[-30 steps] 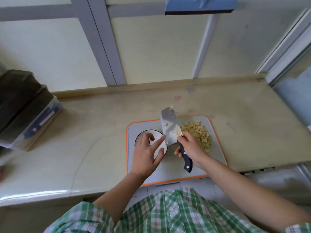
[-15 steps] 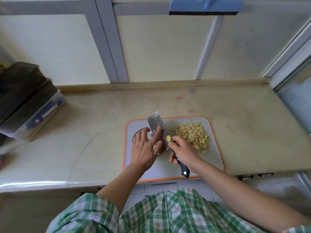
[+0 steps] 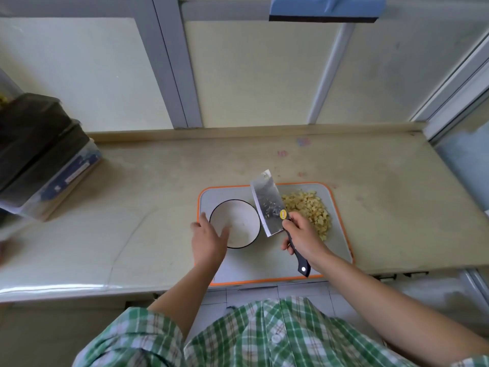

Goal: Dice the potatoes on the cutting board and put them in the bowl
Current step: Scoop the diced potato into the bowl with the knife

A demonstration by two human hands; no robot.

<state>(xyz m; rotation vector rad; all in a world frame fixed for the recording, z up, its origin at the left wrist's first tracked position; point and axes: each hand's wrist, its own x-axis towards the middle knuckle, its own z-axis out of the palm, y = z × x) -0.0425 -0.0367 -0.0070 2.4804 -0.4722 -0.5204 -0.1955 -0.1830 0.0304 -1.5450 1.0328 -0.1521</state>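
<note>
"Where are the potatoes [image 3: 307,210]?"

"Diced, heaped on the right half of the cutting board [image 3: 254,268], up towards its far right corner. The bowl [image 3: 240,218] stands on the board's left half."

"And the hands?"

"The right hand [image 3: 301,237] is wrapped tight round the black handle of the knife [image 3: 268,202]. The blade is tilted between bowl and heap, its edge over the bowl's right rim. The left hand [image 3: 209,242] lies slack against the bowl's near left rim, fingers fairly straight and gripping nothing."

"Any room to move?"

"The board's near edge sits right at the front edge of the counter [image 3: 158,207]. There's bare counter on the left as far as the stacked boxes [image 3: 39,154], and more behind and to the right."
</note>
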